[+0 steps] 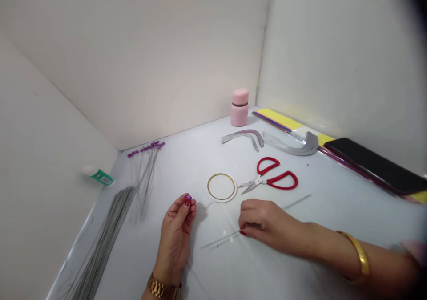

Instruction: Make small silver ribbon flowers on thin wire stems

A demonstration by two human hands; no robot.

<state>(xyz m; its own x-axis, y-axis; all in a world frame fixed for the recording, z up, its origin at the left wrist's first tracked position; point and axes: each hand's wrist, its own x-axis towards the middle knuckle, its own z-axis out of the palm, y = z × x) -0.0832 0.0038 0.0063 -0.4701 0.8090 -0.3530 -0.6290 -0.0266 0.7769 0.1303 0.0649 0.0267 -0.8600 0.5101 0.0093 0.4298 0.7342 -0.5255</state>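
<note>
My left hand [176, 233] is raised a little off the white table, fingers pinched on a small purple bead [187, 199]. My right hand [263, 224] lies palm down, its fingertips pressed on a thin grey wire [220, 241] that runs slantwise across the table. A thin ring-shaped roll of tape [222, 187] lies just beyond both hands. Red-handled scissors [271, 179] rest to the right of the ring, blades pointing at it.
A bundle of grey wires [106, 237] lies along the left edge, with several purple-tipped wires [147, 151] behind it. A pink jar [239, 107] stands in the back corner. Grey strips [290, 142], coloured sheets [283, 119] and a black phone [376, 164] lie at the right.
</note>
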